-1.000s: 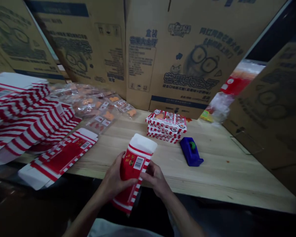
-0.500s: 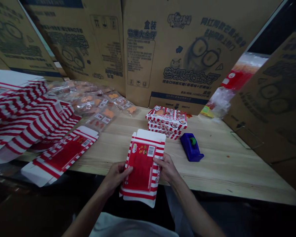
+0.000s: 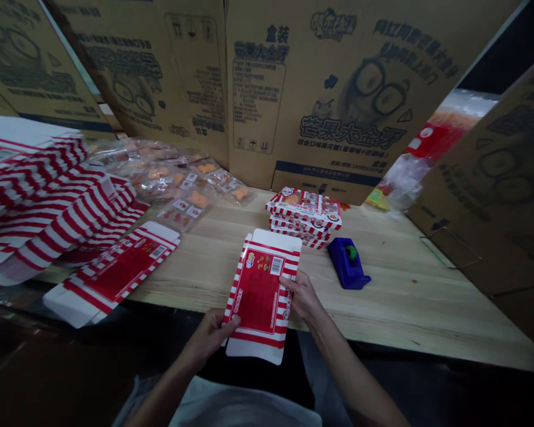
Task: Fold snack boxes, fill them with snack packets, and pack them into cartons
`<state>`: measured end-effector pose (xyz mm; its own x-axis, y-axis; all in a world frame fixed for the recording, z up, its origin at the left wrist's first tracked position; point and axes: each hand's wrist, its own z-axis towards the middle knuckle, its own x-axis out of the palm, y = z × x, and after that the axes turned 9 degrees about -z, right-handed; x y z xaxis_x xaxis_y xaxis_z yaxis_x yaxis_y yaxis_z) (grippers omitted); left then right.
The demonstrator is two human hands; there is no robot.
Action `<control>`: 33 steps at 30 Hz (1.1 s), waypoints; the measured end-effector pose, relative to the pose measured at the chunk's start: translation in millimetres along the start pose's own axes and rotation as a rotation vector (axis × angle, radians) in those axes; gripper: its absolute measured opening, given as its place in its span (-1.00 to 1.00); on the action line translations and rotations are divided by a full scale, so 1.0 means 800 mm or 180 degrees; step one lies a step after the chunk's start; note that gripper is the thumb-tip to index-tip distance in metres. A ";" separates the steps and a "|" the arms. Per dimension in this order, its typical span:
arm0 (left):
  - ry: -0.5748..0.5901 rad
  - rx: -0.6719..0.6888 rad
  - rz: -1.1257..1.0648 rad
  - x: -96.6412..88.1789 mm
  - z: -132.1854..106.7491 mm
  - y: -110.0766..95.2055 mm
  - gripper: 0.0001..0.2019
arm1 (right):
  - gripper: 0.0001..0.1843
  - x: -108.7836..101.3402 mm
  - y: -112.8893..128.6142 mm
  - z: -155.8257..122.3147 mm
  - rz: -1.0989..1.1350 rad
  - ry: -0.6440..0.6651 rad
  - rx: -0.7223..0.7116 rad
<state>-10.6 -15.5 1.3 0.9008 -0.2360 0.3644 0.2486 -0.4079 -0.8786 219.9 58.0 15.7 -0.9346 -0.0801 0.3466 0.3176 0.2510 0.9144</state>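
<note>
Between my hands is a red-and-white striped carton, its printed red panel facing up and white end flaps sticking out at top and bottom. My left hand pinches its lower left edge, thumb on top. My right hand grips the right edge, thumb on the panel near the barcode; its other fingers are partly hidden behind. Beyond the carton stands a short stack of filled striped boxes. A blue tape dispenser sits to the right of the stack. Another unfilled-looking carton lies to the left, overhanging the table edge.
A large pile of striped cartons covers the left side. Clear packets of candy are heaped behind it. Big cardboard boxes wall off the back, and another cardboard box stands at the right. Plastic bags show in between.
My left hand has slid down the carton's left edge to near its lower corner. The carton has shifted slightly right and tilted a little; my right hand keeps its hold.
</note>
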 end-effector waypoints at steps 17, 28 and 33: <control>-0.0658 0.0699 -0.0229 -0.004 0.046 -0.021 -0.31 | -0.43 -0.026 -0.044 -0.044 -0.1160 -0.0160 -0.0534; -0.0793 0.0660 0.0304 -0.005 0.043 0.007 -0.73 | -0.79 -0.037 -0.057 -0.045 -0.1615 -0.0530 -0.0706; -0.0756 0.0633 0.0105 -0.011 0.056 -0.005 -0.69 | -0.61 -0.037 -0.039 -0.042 -0.1403 -0.0045 -0.0194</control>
<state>-3.8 28.2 -12.1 0.9618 -0.0241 0.2728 0.2614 -0.2174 -0.9404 243.3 20.1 -16.3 -0.9848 -0.1535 -0.0817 -0.1033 0.1385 0.9850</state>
